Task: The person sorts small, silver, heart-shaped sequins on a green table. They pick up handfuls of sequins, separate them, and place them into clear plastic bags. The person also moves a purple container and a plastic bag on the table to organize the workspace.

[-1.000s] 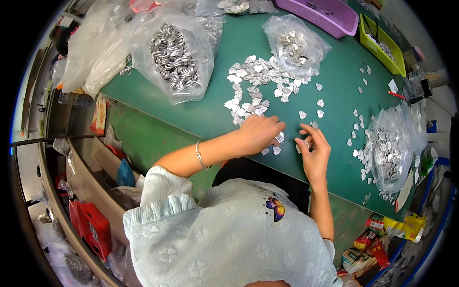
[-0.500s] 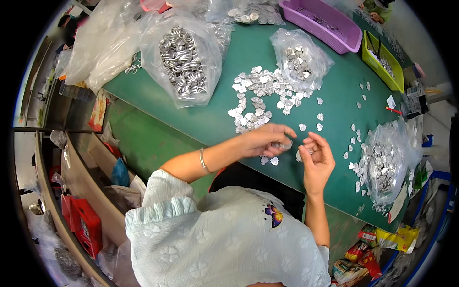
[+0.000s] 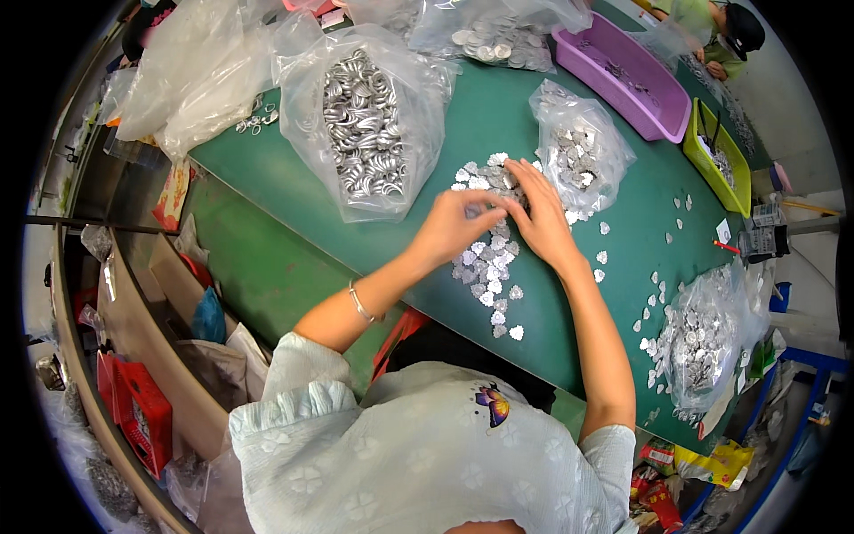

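Note:
Small silvery metal pieces, heart-like or leaf-like with scalloped edges, lie in a loose pile [image 3: 486, 269] on the green table. Over the far part of this pile my right hand [image 3: 543, 218] is stretched out, fingers extended and touching the pieces. Close beside it, my left hand [image 3: 452, 227] is curled, with thumb and fingertips drawn together near the right thumb. Motion smears those fingertips, and what they hold is too small to make out. Just beyond my right hand lies an open clear plastic bag [image 3: 583, 151] of similar metal pieces.
A large clear bag of curved silvery parts [image 3: 363, 125] lies back left. Back right are a purple basket [image 3: 623, 84] and a yellow-green basket [image 3: 725, 169]. Another bag of metal pieces [image 3: 703, 343] lies right, with loose pieces around it. Another person [image 3: 725, 40] sits at far right.
Both hands have moved away from the near table edge to the pile. My right hand, earlier curled, now extends over the pieces. The view has shifted slightly.

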`<act>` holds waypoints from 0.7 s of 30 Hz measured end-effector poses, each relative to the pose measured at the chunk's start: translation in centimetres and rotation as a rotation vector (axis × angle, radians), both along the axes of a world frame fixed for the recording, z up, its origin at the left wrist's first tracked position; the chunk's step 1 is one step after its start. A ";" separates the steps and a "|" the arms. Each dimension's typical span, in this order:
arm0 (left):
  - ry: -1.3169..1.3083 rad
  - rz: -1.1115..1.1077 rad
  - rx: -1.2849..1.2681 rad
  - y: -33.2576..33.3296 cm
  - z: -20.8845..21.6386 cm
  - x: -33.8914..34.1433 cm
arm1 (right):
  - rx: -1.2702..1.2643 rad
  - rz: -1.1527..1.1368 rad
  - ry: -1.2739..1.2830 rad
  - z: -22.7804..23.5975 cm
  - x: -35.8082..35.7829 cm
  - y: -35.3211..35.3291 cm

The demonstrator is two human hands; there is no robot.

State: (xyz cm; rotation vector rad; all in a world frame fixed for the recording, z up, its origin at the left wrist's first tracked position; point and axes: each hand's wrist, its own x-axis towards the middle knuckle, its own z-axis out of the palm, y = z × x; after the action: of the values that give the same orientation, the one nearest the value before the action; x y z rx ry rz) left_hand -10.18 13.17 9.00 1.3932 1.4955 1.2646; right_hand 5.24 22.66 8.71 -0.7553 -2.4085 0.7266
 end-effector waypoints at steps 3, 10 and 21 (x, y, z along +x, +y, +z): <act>0.587 0.142 0.042 2.3 -0.1 -1.2 | 0.197 0.034 -0.156 -1.3 -0.4 0.2; 0.897 -0.159 -0.025 4.1 -1.3 -2.3 | 0.092 0.000 -0.173 0.4 3.4 -3.1; 0.968 -0.389 0.055 5.3 0.1 -1.6 | -0.047 -0.216 -0.013 2.0 4.8 -4.5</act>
State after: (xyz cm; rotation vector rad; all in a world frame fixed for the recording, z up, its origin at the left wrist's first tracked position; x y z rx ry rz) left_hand -11.74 18.51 9.07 2.3725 1.6247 0.3609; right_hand 10.03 18.13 10.73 -1.0233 -2.2817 0.6944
